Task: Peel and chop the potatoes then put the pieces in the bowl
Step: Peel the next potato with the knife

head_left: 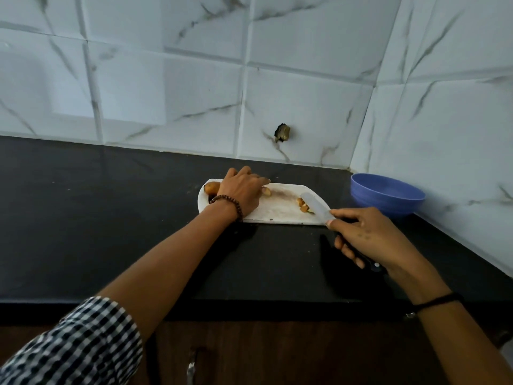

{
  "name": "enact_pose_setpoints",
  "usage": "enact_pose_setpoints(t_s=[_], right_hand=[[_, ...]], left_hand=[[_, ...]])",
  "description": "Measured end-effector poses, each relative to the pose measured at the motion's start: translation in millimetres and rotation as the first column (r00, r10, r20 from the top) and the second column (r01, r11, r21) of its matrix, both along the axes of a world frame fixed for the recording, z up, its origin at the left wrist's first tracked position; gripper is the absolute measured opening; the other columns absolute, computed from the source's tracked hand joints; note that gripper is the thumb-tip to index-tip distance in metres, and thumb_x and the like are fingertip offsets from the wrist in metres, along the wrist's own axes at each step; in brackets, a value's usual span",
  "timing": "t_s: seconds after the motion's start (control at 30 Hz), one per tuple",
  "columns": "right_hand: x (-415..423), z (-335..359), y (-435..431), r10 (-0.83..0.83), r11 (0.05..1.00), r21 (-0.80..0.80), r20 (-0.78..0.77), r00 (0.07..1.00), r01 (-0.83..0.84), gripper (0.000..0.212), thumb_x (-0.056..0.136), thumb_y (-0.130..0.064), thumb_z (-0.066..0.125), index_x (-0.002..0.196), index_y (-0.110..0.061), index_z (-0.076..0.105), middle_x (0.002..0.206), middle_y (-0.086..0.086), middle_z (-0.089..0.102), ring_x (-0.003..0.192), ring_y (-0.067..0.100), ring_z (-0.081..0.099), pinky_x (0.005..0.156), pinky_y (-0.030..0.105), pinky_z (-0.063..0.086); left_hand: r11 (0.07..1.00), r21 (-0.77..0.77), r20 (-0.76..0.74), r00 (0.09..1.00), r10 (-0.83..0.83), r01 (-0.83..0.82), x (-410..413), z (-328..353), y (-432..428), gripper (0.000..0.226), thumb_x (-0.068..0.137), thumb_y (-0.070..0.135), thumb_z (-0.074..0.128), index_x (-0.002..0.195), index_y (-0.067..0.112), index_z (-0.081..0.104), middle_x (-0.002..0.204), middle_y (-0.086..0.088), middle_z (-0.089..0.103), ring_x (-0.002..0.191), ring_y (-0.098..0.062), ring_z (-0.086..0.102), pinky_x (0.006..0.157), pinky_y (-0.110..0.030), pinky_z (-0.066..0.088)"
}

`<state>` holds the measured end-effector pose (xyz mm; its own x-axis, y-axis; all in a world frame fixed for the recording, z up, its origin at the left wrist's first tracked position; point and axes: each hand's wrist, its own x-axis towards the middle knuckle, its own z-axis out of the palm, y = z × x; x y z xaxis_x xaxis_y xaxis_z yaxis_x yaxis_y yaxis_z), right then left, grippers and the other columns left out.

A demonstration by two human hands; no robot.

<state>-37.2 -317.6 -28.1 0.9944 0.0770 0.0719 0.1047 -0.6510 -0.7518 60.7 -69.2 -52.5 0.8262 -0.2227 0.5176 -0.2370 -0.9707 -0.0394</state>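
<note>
A white cutting board [280, 209] lies on the black counter near the wall. My left hand [243, 191] rests on the board's left part, curled over a potato piece [266, 191] that peeks out by the fingers. A whole unpeeled potato [212, 187] lies at the board's far left end. My right hand [369, 237] grips a knife by its black handle; the blade [316, 205] lies beside a small pile of chopped potato pieces [302, 204] at the board's right end. A blue bowl [387, 194] stands to the right of the board.
The black counter [111, 218] stretches left and toward me, ending at a front edge above wooden cabinet doors [277, 354]. Marble-look tiled walls meet in a corner behind the bowl. A dark hole [282, 132] marks the back wall.
</note>
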Motion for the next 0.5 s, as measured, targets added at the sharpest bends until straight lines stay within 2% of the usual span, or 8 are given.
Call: enact_pose_setpoints(t_s=[0.1,0.23,0.33,0.43,0.5], right_hand=[[3.1,-3.7,3.0,0.000,1.000,0.030,0.004,1.000,0.000,0.043,0.098,-0.025,0.061,0.141,-0.026,0.056,0.069,0.006,0.072,0.048,0.015,0.058,0.046,0.025,0.048],[8.3,-3.1,15.7,0.028,0.999,0.035,0.016,0.999,-0.028,0.042,0.097,-0.025,0.060,0.139,-0.027,0.057,0.067,0.007,0.072,0.045,0.016,0.056,0.045,0.027,0.048],[12.8,-0.6,27.9,0.040,0.998,0.047,0.038,0.999,-0.041,0.040,0.097,-0.024,0.060,0.137,-0.028,0.058,0.064,0.005,0.071,0.040,0.013,0.053,0.043,0.027,0.046],[16.5,0.4,40.7,0.040,0.996,0.080,0.065,0.997,-0.045,0.037,0.096,-0.022,0.060,0.133,-0.026,0.061,0.063,0.006,0.070,0.039,0.011,0.052,0.039,0.024,0.043],[18.3,1.5,46.8,0.048,0.994,0.092,0.077,0.996,-0.055,0.037,0.096,-0.021,0.060,0.132,-0.026,0.062,0.064,0.006,0.070,0.039,0.011,0.053,0.038,0.022,0.043]], left_hand=[[1.000,-0.024,-0.034,0.999,-0.012,0.011,2.2,0.2,3.1,0.030,0.100,0.031,0.042,0.125,0.030,0.060,0.121,0.007,0.064,0.122,-0.016,0.042,0.098,-0.036,0.030],[0.989,-0.145,-0.052,0.997,-0.048,0.040,3.1,2.9,6.8,0.027,0.097,0.040,0.048,0.114,0.026,0.064,0.116,0.007,0.063,0.117,-0.016,0.044,0.095,-0.035,0.032],[0.977,-0.207,-0.055,0.996,-0.065,0.052,6.4,4.9,5.4,0.032,0.098,0.034,0.048,0.128,0.024,0.052,0.129,0.005,0.058,0.121,-0.018,0.044,0.098,-0.036,0.035],[0.991,-0.123,-0.129,0.989,-0.074,0.058,11.7,2.3,4.0,0.045,0.100,0.026,0.043,0.145,0.025,0.037,0.141,0.001,0.050,0.130,-0.021,0.040,0.103,-0.038,0.032],[0.996,-0.060,-0.153,0.985,-0.081,0.073,15.5,0.8,3.3,0.043,0.101,0.025,0.043,0.144,0.028,0.040,0.138,0.000,0.053,0.130,-0.020,0.039,0.102,-0.037,0.032]])
